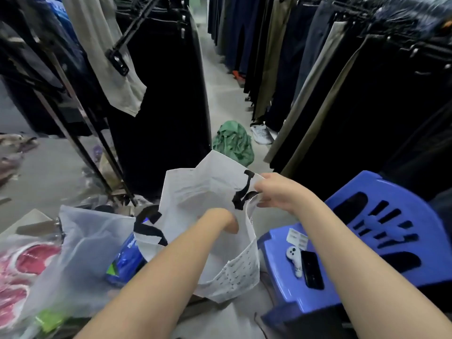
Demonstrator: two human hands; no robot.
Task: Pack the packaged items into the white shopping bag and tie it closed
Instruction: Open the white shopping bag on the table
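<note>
The white shopping bag [195, 189] with black handles stands open on the floor in front of me. My right hand [274, 192] pinches its right rim beside a black handle and holds the mouth apart. My left hand [225, 220] reaches down inside the bag; its fingers are hidden by the bag wall, so what it holds cannot be seen. Left of the bag lie packaged items: a clear plastic pack [85, 243], a red and white pack [22, 270] and a blue pack [127, 258] pressed against the bag's side.
A blue plastic stool [367, 272] at the right carries a black phone [311, 269], a white device [294, 260] and paper labels. Racks of hanging trousers line both sides of the aisle. A green bag [233, 141] and a white shoe [261, 133] lie ahead.
</note>
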